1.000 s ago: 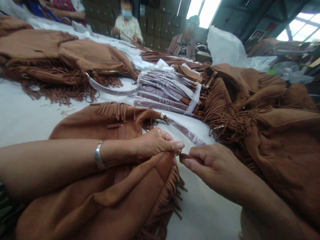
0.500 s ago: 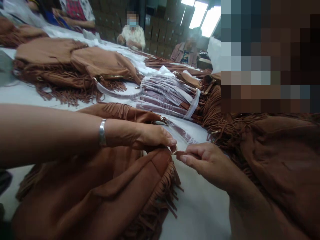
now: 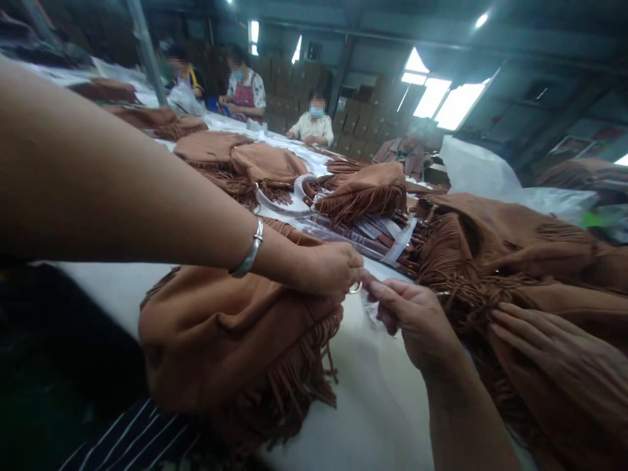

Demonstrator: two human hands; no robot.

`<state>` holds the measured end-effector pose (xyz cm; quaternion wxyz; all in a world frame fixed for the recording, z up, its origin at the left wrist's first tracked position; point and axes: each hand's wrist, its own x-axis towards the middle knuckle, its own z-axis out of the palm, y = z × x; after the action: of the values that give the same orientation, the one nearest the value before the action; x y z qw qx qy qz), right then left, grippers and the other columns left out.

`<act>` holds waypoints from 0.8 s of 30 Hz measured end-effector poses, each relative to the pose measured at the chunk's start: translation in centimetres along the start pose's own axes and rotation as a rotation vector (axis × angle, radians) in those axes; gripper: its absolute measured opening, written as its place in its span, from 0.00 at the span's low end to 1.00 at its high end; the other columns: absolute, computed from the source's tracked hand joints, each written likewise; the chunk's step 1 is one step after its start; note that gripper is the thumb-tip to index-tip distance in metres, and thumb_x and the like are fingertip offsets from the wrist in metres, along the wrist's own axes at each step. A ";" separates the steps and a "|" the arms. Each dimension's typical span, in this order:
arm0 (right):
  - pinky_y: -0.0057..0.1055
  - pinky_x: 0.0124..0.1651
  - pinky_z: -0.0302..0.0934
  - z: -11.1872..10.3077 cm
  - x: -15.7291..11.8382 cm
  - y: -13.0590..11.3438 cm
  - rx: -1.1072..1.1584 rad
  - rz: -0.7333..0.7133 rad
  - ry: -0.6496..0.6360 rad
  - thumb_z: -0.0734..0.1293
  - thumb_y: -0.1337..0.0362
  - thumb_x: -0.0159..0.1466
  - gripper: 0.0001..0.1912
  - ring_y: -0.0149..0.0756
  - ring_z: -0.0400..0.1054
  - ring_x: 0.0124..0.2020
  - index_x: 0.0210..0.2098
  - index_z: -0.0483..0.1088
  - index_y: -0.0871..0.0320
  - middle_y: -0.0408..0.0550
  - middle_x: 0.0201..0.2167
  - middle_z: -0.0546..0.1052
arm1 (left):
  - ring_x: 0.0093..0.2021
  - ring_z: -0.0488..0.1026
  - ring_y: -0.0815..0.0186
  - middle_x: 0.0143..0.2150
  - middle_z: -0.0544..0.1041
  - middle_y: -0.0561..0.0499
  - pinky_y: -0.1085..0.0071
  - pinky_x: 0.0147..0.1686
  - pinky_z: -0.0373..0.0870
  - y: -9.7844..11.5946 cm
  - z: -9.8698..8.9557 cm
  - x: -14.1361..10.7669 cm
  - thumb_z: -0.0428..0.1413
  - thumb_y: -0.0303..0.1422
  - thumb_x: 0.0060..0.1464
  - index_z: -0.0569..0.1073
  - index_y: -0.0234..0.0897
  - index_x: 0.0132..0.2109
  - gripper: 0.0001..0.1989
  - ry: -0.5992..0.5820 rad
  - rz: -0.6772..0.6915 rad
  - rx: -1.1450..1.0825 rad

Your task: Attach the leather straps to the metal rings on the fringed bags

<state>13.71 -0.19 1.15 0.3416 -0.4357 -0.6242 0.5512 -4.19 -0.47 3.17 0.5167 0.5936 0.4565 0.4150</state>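
Pinching closed, left hand (image 3: 330, 268) holds a ring (image 3: 356, 290), right hand (image 3: 415, 313) a strap (image 3: 369, 280).

A white table (image 3: 383, 392) carries fringed brown bags (image 3: 230, 340) — and, apparently, plastic-wrapped straps (image 3: 380, 229).

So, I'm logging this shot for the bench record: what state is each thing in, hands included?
Fringed bag: slumped, creased, fringe hanging loose.
Metal ring: partly hidden; open or closed, cannot tell.
Left hand: closed at the bag's corner, beside the ring.
Right hand: pinching what looks like a strap end.
Silver bracelet: worn on the left wrist.
Strap bundle: bound with a pale band.
Co-worker's hand: resting on another bag.
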 end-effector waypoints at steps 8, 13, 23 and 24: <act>0.23 0.23 0.58 -0.2 0.1 -0.1 0.377 -0.076 0.102 0.74 0.61 0.48 0.13 0.22 0.55 0.17 0.25 0.70 0.63 0.37 0.16 0.64 | 0.32 0.68 0.63 0.26 0.69 0.52 0.71 0.37 0.59 2.6 0.2 1.1 0.53 0.37 0.53 0.66 0.38 0.33 0.08 -0.132 0.244 0.741; 0.23 0.19 0.53 0.7 0.2 0.4 0.254 -0.061 0.054 0.73 0.59 0.49 0.13 0.25 0.59 0.17 0.25 0.70 0.63 0.40 0.16 0.67 | 0.30 0.68 0.63 0.26 0.68 0.52 0.70 0.36 0.61 2.1 -0.5 1.5 0.50 0.36 0.55 0.65 0.37 0.38 0.07 -0.171 0.241 0.832; 0.24 0.18 0.52 1.7 1.2 1.5 0.179 0.026 0.001 0.71 0.62 0.50 0.10 0.25 0.57 0.14 0.22 0.66 0.61 0.38 0.13 0.65 | 0.26 0.68 0.66 0.30 0.72 0.49 0.74 0.25 0.59 -0.9 -1.3 2.4 0.44 0.35 0.59 0.64 0.35 0.45 0.11 -0.446 0.325 0.817; 0.23 0.18 0.51 1.9 1.3 1.6 0.206 0.050 0.020 0.70 0.63 0.50 0.10 0.24 0.56 0.14 0.21 0.65 0.61 0.37 0.12 0.64 | 0.27 0.68 0.66 0.31 0.72 0.48 0.73 0.25 0.59 -1.0 -1.4 2.1 0.44 0.35 0.59 0.63 0.34 0.47 0.12 -0.408 0.303 0.857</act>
<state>11.74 0.30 -0.81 0.3771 -0.4192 -0.5496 0.6164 -5.16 1.89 2.44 0.2389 0.8814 0.3843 0.1356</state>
